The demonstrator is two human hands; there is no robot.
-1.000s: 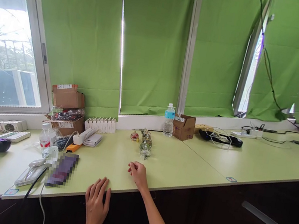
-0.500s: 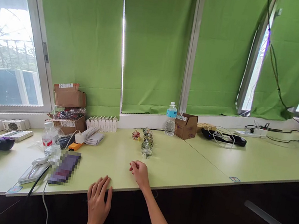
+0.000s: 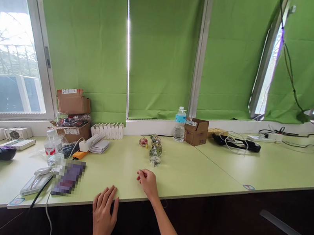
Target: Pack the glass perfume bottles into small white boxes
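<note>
Pale yellow-green tabletop point(image 3: 195, 175), smooth and lightly reflective, extends beyond both hands. Left hand point(image 3: 105, 208): palm down, fingers extended and slightly apart, fingertips at the near edge, nothing held. Right hand point(image 3: 148, 183): fingers loosely curled inward, thumb close to the index finger, no object visible in the grip; whether it bears on the surface cannot be determined.

Status, judged from position: no contact with any object is made, and no handling step shows as complete. Rounded, transparent green-tinted glass pieces point(image 3: 155, 153) form a column just beyond the right hand, apart from it. Their surfaces are glossy and bulging; whether they are joined cannot be determined. A small round red glass piece with gold-coloured trim point(image 3: 143, 142) sits beside the column, to its left. Farther beyond the right hand, a clear plastic bottle with a blue label point(image 3: 179, 127) stands upright beside a matte brown cardboard box point(image 3: 197, 134).
</note>
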